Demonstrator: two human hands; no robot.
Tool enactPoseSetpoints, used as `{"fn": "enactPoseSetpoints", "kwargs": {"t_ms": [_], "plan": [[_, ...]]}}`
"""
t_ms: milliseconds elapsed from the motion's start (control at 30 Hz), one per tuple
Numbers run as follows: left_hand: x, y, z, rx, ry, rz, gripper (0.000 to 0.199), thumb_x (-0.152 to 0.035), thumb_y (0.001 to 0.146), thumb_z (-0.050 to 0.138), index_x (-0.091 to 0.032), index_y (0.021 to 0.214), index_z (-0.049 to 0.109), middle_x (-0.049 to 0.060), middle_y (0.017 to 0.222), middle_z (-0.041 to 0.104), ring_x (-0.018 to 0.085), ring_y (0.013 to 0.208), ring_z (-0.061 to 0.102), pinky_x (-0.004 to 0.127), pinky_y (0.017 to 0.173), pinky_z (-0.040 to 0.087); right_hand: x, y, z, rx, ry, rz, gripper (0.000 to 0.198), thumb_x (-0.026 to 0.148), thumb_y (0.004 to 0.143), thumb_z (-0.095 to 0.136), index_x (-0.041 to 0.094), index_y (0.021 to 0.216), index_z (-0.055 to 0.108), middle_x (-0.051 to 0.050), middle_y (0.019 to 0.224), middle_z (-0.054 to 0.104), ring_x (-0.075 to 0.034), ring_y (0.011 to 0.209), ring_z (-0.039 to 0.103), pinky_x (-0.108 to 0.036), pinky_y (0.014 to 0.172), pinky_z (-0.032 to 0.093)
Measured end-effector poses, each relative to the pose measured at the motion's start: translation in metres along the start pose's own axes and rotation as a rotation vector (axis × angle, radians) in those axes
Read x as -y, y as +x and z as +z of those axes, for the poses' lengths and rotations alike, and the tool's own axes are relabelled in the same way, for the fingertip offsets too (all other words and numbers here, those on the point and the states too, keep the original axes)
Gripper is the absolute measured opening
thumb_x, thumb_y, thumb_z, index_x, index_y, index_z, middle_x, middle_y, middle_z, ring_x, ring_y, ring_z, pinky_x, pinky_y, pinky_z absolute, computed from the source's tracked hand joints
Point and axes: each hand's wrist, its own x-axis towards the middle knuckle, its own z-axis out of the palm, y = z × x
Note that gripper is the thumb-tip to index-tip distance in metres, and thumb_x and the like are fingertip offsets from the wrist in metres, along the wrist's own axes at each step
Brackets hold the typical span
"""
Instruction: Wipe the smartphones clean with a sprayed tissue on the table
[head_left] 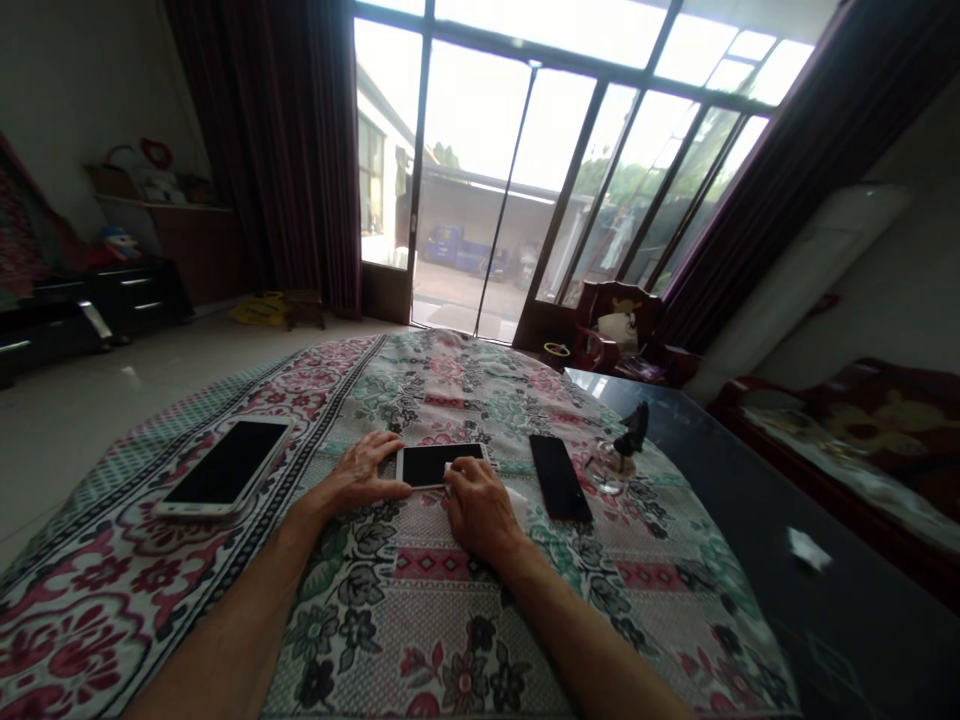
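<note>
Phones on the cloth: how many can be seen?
3. A white phone lies at the left; a white-framed phone sits between the left hand and right hand; a black phone lies to the right.

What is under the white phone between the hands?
The white phone lies flat on the floral cloth. The cloth hides whatever surface is beneath. The right hand covers its near corner.

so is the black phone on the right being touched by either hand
No, the black phone lies apart on the cloth; both hands rest at the white phone.
</note>
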Motion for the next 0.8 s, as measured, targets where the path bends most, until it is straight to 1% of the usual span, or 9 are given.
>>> {"fn": "enactPoseSetpoints", "kwargs": {"t_ms": [133, 200, 267, 367, 433, 533, 600, 700, 800], "plan": [[-0.001, -0.001, 0.0, -0.021, -0.019, 0.011, 0.072, -0.054, 0.07, 0.069, -0.021, 0.133, 0.058, 0.01, 0.149, 0.047, 0.034, 0.144, 0.03, 0.045, 0.118, 0.025, -0.023, 0.008, -0.004, -0.066, -0.065, 0.168, 0.024, 0.011, 0.088, 0.052, 0.02, 0.102, 0.069, -0.008, 0.112, 0.066, -0.025, 0.108, 0.052, -0.036, 0.099, 0.042], [-0.001, -0.002, 0.0, -0.024, -0.023, 0.01, 0.069, -0.054, 0.07, 0.07, -0.024, 0.132, 0.059, 0.009, 0.149, 0.048, 0.035, 0.144, 0.031, 0.045, 0.118, 0.026, -0.026, 0.009, -0.004, -0.067, -0.094, 0.2, 0.023, 0.012, 0.088, 0.052, 0.021, 0.102, 0.069, -0.008, 0.112, 0.067, -0.026, 0.109, 0.051, -0.037, 0.099, 0.041], [0.0, -0.001, 0.0, -0.022, -0.016, 0.001, 0.071, -0.054, 0.069, 0.07, -0.024, 0.132, 0.059, 0.009, 0.149, 0.047, 0.035, 0.144, 0.031, 0.044, 0.118, 0.026, -0.017, 0.008, -0.003, -0.041, -0.093, 0.14, 0.024, 0.012, 0.088, 0.052, 0.02, 0.103, 0.068, -0.008, 0.114, 0.066, -0.025, 0.108, 0.051, -0.036, 0.098, 0.041], [0.001, 0.001, 0.001, -0.007, 0.004, -0.008, 0.076, -0.055, 0.068, 0.07, -0.02, 0.134, 0.057, 0.01, 0.151, 0.045, 0.033, 0.145, 0.03, 0.043, 0.119, 0.024, 0.008, 0.004, 0.003, 0.018, -0.061, -0.008, 0.021, 0.013, 0.088, 0.053, 0.02, 0.102, 0.067, -0.007, 0.112, 0.066, -0.024, 0.103, 0.051, -0.036, 0.096, 0.042], [0.0, 0.001, 0.001, 0.004, 0.014, -0.007, 0.079, -0.056, 0.068, 0.07, -0.018, 0.135, 0.055, 0.01, 0.151, 0.044, 0.033, 0.145, 0.029, 0.043, 0.119, 0.024, 0.023, 0.002, 0.006, 0.044, -0.031, -0.077, 0.02, 0.013, 0.088, 0.053, 0.02, 0.101, 0.066, -0.007, 0.109, 0.066, -0.023, 0.101, 0.052, -0.035, 0.095, 0.043], [-0.001, 0.001, -0.001, 0.013, 0.013, -0.012, 0.08, -0.056, 0.068, 0.071, -0.016, 0.136, 0.055, 0.013, 0.152, 0.043, 0.034, 0.145, 0.029, 0.043, 0.119, 0.023, 0.024, 0.001, 0.008, 0.027, 0.026, -0.115, 0.022, 0.013, 0.089, 0.051, 0.021, 0.102, 0.067, -0.006, 0.109, 0.066, -0.022, 0.101, 0.052, -0.034, 0.095, 0.043], [-0.002, -0.001, -0.003, 0.024, 0.01, -0.009, 0.081, -0.054, 0.068, 0.072, -0.015, 0.137, 0.054, 0.014, 0.153, 0.042, 0.034, 0.145, 0.028, 0.043, 0.12, 0.022, 0.013, 0.002, 0.006, -0.025, 0.038, -0.068, 0.025, 0.011, 0.09, 0.049, 0.02, 0.105, 0.067, -0.007, 0.111, 0.066, -0.022, 0.103, 0.053, -0.034, 0.096, 0.043], [0.0, -0.002, -0.006, 0.052, 0.004, 0.005, 0.084, -0.051, 0.066, 0.073, -0.016, 0.14, 0.051, 0.013, 0.155, 0.038, 0.034, 0.147, 0.025, 0.042, 0.12, 0.021, -0.01, 0.003, 0.0, -0.093, 0.0, 0.078, 0.027, 0.011, 0.09, 0.049, 0.019, 0.106, 0.068, -0.008, 0.113, 0.067, -0.024, 0.106, 0.053, -0.035, 0.099, 0.043], [0.003, -0.003, -0.008, 0.075, -0.027, 0.021, 0.086, -0.049, 0.065, 0.073, -0.016, 0.141, 0.05, 0.013, 0.156, 0.038, 0.034, 0.147, 0.023, 0.042, 0.12, 0.022, -0.018, 0.004, -0.003, -0.076, -0.023, 0.141, 0.027, 0.011, 0.091, 0.049, 0.02, 0.106, 0.069, -0.007, 0.115, 0.068, -0.025, 0.107, 0.053, -0.036, 0.099, 0.043]]}}
